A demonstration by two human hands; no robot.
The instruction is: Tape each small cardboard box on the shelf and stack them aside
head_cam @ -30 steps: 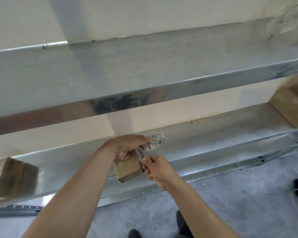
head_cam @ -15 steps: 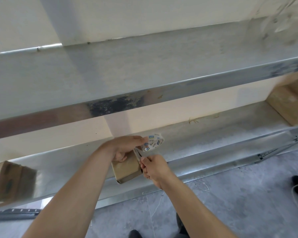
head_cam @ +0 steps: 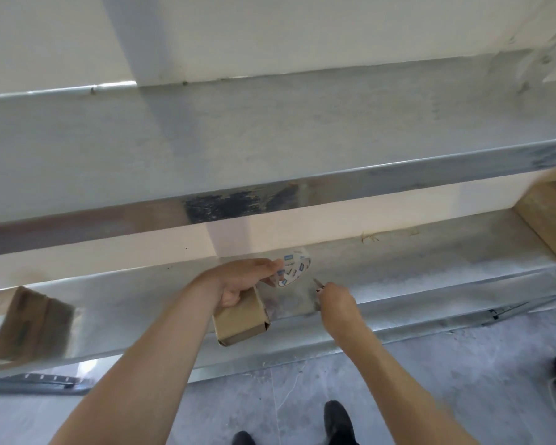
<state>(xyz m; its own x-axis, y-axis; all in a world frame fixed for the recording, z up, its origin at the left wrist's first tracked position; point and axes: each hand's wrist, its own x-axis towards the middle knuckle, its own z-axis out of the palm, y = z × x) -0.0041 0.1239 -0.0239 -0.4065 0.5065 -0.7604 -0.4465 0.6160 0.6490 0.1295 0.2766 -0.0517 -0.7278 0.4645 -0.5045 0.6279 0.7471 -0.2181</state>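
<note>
A small brown cardboard box [head_cam: 241, 321] sits at the front edge of the lower metal shelf [head_cam: 430, 274]. My left hand [head_cam: 243, 279] rests on the box's far end and pinches a roll of clear tape with a blue-printed core [head_cam: 291, 268] between thumb and fingers. My right hand [head_cam: 334, 300] is to the right of the box, apart from it, gripping a small thin blade [head_cam: 318, 284] that points toward the roll. Clear tape between roll and box is hard to make out.
A stack of cardboard boxes [head_cam: 29, 326] stands on the lower shelf at far left, and more cardboard [head_cam: 549, 216] at far right. The upper metal shelf [head_cam: 270, 149] overhangs the work area. Grey floor and my shoes [head_cam: 339, 419] lie below.
My right hand has pulled away to the right from the box and roll, carrying the small blade. The left hand and box stayed in place.
</note>
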